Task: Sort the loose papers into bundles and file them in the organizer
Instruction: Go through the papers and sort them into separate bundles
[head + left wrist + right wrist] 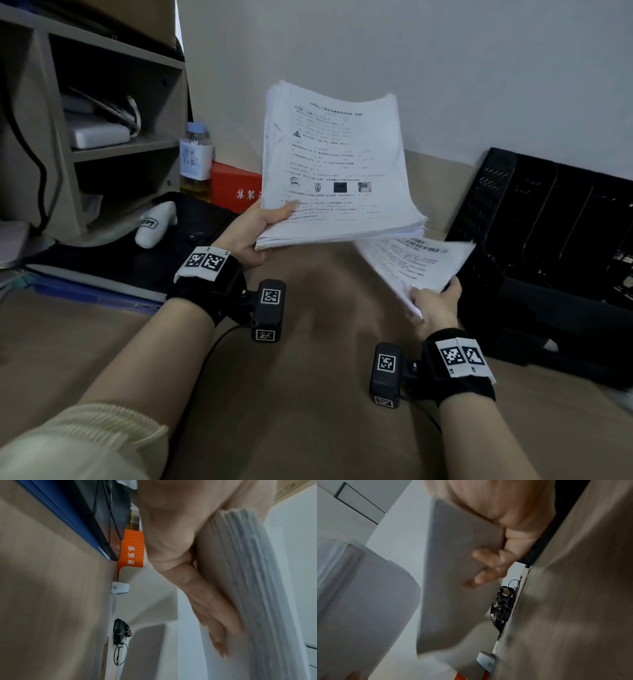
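Note:
A thick stack of printed papers (pixel 335 164) is held up above the table by my left hand (pixel 255 228), thumb on the top sheet and fingers underneath. The left wrist view shows the stack's edge (pixel 248 574) against my fingers (pixel 211 608). My right hand (pixel 433 301) grips a thin bundle of papers (pixel 414 263) by its near corner, lower and to the right of the stack. In the right wrist view that thin bundle (pixel 457 574) is blurred, with fingers (pixel 488 566) curled under it. The black mesh file organizer (pixel 548 219) stands at the right against the wall.
A grey shelf unit (pixel 96 113) stands at the left, with a tea bottle (pixel 195 161) and a red box (pixel 236 186) beside it. Black items and a blue folder (pixel 92 291) lie at the left. The brown tabletop (pixel 308 394) lies under both hands.

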`<action>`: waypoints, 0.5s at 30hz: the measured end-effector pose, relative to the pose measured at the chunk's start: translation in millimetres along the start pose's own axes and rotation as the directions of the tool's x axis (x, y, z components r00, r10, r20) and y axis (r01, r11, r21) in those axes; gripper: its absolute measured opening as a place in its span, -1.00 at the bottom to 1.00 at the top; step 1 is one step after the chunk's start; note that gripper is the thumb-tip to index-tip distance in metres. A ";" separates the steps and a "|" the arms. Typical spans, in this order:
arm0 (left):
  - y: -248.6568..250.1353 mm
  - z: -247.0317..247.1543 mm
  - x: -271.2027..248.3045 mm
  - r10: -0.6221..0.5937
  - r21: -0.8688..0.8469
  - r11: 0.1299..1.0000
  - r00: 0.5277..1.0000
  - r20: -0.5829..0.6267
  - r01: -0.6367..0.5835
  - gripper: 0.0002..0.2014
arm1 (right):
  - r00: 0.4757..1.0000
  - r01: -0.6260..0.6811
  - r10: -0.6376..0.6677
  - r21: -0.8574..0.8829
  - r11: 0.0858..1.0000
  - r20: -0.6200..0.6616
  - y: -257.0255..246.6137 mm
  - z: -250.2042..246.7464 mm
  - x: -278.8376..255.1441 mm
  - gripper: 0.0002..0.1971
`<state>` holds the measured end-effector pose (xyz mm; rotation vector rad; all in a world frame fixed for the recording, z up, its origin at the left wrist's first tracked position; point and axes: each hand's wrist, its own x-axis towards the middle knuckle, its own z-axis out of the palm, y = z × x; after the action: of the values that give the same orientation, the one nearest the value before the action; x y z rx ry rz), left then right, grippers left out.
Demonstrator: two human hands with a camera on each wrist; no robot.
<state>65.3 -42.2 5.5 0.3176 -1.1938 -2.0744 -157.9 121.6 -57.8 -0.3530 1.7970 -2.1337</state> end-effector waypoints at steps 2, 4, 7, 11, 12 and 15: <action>0.0 1.5 -0.7 0.012 0.018 1.000 1.000 0.020 -0.012 -0.74 | 0.997 -0.031 0.038 -0.109 0.994 0.066 1.7 0.7 0.8 -0.24; -1.4 2.7 -0.4 0.009 0.040 0.999 1.000 0.022 -0.010 -0.77 | 0.981 -0.089 0.120 -0.200 0.976 0.149 2.0 1.7 -2.1 -0.25; -4.0 3.9 0.9 -0.008 0.054 0.999 1.000 0.014 0.007 -0.75 | 0.946 -0.197 0.273 -0.361 0.912 0.174 0.1 3.3 -7.8 -0.49; -3.1 3.0 0.9 -0.023 0.060 0.998 1.000 -0.011 0.024 -0.75 | 0.864 -0.269 0.413 -0.430 0.862 0.288 -7.9 5.5 -15.3 -0.94; -2.4 2.7 0.8 -0.025 0.057 0.998 1.000 -0.016 0.026 -0.74 | 0.856 -0.260 0.417 -0.442 0.859 0.307 -10.2 6.5 -17.2 -0.94; 0.5 2.0 0.6 -0.034 0.040 0.999 0.999 -0.017 0.034 -0.61 | 0.837 -0.166 0.390 -0.502 0.849 0.383 -10.5 8.1 -19.7 -0.58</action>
<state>64.0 -41.5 7.1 0.3757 -1.2293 -2.0750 -137.6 123.9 -45.6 -0.6120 1.8759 -1.2619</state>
